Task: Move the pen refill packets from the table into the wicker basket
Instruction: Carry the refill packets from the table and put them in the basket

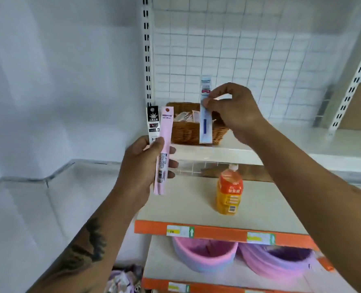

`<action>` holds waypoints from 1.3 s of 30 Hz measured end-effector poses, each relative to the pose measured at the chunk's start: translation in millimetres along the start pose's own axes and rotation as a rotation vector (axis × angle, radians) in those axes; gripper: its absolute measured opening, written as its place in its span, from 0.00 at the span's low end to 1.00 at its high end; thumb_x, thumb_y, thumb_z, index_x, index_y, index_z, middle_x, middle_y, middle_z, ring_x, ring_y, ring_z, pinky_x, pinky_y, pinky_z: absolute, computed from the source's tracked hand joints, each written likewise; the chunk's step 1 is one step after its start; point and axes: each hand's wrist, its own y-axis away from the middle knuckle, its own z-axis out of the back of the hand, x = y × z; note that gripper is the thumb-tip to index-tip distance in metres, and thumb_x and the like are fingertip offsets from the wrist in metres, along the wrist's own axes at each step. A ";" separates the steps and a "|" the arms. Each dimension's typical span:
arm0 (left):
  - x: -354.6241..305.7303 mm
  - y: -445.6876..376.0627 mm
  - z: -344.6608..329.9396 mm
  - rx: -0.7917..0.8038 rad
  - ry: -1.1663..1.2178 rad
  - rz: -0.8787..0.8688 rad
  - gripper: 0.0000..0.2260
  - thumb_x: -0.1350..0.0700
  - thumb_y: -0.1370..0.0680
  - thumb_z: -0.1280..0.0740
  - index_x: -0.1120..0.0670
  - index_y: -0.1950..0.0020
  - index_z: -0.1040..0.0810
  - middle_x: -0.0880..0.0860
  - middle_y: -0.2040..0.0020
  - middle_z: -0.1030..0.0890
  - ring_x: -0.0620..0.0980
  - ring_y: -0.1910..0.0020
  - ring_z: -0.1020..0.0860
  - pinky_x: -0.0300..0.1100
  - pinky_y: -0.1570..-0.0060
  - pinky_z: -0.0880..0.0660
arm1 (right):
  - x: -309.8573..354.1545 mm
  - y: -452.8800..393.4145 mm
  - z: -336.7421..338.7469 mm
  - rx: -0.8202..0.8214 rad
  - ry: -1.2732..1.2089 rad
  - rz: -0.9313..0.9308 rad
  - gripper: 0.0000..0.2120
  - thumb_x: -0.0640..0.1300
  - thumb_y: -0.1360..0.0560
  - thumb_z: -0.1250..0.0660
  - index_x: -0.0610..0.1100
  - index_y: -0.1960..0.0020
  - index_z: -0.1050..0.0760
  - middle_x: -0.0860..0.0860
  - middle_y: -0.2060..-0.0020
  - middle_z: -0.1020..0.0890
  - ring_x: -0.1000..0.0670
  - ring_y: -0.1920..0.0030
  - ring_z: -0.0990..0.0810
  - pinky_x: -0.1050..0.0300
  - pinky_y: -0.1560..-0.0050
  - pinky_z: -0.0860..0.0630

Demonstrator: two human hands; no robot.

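A brown wicker basket (184, 132) stands on the upper white shelf and holds several packets (184, 117). My right hand (236, 111) pinches a long blue-and-white refill packet (206, 123) upright, in front of the basket's right side. My left hand (147, 163) grips two packets upright to the left of the basket: a pink one (164, 151) in front and a black-and-white one (152, 123) behind it.
An orange drink bottle (229, 190) stands on the shelf below the basket. That shelf has an orange front edge (217, 231) with price tags. Pink and purple bowls (205, 256) sit on a lower shelf. A white wire grid panel (238, 60) backs the shelving.
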 end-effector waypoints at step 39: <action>-2.1 -66.2 8.2 0.219 0.184 0.016 0.11 0.55 0.14 0.41 0.56 0.45 0.19 0.60 0.56 0.17 0.57 0.65 0.22 0.44 0.67 0.26 | 2.1 -23.9 -62.1 -0.051 0.143 -0.009 0.11 0.43 0.19 0.33 0.36 0.55 0.20 0.40 0.59 0.14 0.40 0.58 0.14 0.42 0.57 0.17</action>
